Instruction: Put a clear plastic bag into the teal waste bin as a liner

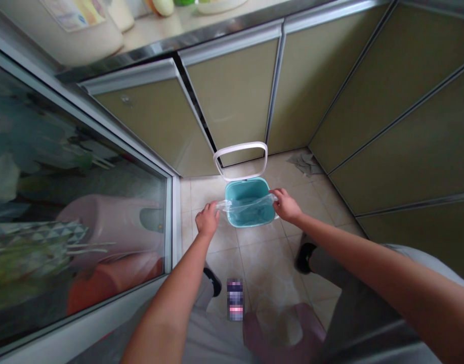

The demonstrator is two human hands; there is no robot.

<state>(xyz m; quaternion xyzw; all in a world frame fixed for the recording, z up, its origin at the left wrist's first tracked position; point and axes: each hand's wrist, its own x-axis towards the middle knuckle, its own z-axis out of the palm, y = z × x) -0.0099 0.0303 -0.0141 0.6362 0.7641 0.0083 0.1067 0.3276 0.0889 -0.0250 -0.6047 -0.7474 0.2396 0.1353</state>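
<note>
A clear plastic bag point(250, 204) is stretched between my two hands, over the mouth of a teal trash bin point(250, 222). My left hand point(208, 219) pinches the bag's left end, just outside the bin's left rim. At the right rim, my right hand point(287, 205) has its fingers closed on the other end. The bin stands on the tiled floor, and its inside shows through the bag. A white rim frame point(241, 147) is tipped up behind the bin, close to the cabinet doors.
Cabinet doors point(239, 96) run behind the bin and along the right. A glass door point(76, 202) is at left. A grey cloth point(304, 163) lies in the floor corner. A blurred-out item point(235, 299) and a pinkish stool-like object point(285, 336) are near my legs.
</note>
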